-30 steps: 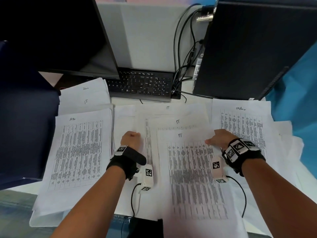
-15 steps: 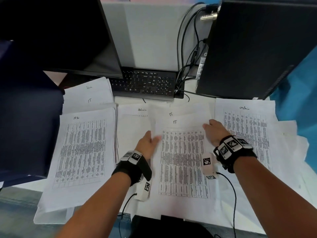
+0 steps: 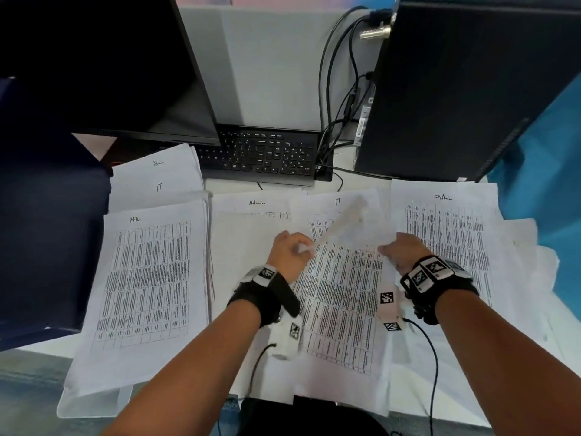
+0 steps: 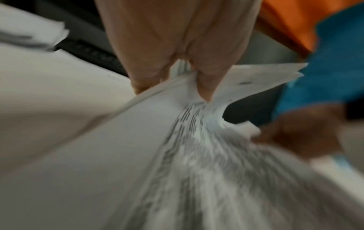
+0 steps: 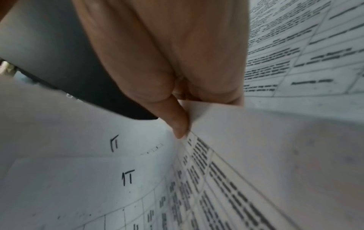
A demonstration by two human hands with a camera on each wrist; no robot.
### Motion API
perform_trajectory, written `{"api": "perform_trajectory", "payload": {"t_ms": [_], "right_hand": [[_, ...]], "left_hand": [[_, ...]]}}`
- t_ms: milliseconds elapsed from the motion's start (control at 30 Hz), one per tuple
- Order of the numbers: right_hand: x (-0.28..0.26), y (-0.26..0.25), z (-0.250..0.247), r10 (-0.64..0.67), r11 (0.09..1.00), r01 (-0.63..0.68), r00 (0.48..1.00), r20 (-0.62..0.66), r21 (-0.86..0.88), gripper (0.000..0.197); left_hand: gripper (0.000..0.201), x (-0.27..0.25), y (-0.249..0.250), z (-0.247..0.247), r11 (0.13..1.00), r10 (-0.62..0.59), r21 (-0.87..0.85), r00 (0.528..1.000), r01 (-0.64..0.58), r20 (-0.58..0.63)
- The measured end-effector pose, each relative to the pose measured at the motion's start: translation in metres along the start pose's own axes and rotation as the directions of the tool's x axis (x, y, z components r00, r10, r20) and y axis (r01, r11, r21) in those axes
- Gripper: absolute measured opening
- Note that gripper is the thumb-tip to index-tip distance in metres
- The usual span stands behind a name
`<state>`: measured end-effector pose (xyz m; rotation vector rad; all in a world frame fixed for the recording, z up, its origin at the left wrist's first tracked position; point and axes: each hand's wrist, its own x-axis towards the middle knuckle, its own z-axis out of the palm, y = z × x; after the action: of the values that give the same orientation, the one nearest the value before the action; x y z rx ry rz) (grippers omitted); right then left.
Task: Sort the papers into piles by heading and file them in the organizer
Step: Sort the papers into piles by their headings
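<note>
At the middle of the surface [image 3: 534, 335], both hands pinch one printed sheet [image 3: 342, 297]: the left hand [image 3: 287, 253] its left edge, the right hand [image 3: 402, 251] its upper right corner, lifting it off IT-headed papers [image 3: 338, 201]. Around lie an HR pile [image 3: 151, 278] and Admin pile [image 3: 449, 221]. Sorting looks partway done; no organizer is in view, so filing remains.

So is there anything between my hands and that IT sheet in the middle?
No. Both the left hand and the right hand already pinch the IT sheet, one at each side edge. Nothing visible lies on top of it.
</note>
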<state>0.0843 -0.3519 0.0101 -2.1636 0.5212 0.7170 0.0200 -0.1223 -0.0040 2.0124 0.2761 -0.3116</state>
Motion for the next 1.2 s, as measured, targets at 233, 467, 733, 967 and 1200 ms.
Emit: {"api": "perform_trajectory", "payload": {"t_ms": [233, 467, 733, 967, 1200], "right_hand": [[-0.003, 0.005, -0.004, 0.016, 0.992, -0.016, 1.000, -0.002, 0.123, 0.025], [-0.003, -0.005, -0.004, -0.037, 0.886, 0.048, 0.999, -0.032, 0.461, 0.012], [-0.011, -0.023, 0.027, -0.167, 0.912, 0.124, 0.983, 0.075, 0.392, 0.022], [-0.020, -0.031, 0.053, -0.161, 0.981, 0.177, 0.969, 0.186, -0.075, 0.060], [-0.029, -0.045, 0.050, -0.304, 0.915, 0.325, 0.945, -0.121, 0.240, 0.008]], "left_hand": [[0.022, 0.016, 0.014, -0.003, 0.950, -0.197, -0.244, 0.980, 0.193, 0.011], [0.021, 0.004, 0.013, -0.030, 0.851, -0.223, -0.518, 0.954, 0.089, -0.202], [0.045, 0.003, -0.011, -0.061, 0.891, -0.320, -0.442, 0.834, 0.103, -0.451], [0.075, -0.006, -0.012, -0.049, 0.907, -0.415, -0.176, 0.880, 0.382, -0.229], [0.028, -0.009, -0.012, -0.070, 0.962, -0.265, -0.108, 0.949, 0.249, -0.172]]}}
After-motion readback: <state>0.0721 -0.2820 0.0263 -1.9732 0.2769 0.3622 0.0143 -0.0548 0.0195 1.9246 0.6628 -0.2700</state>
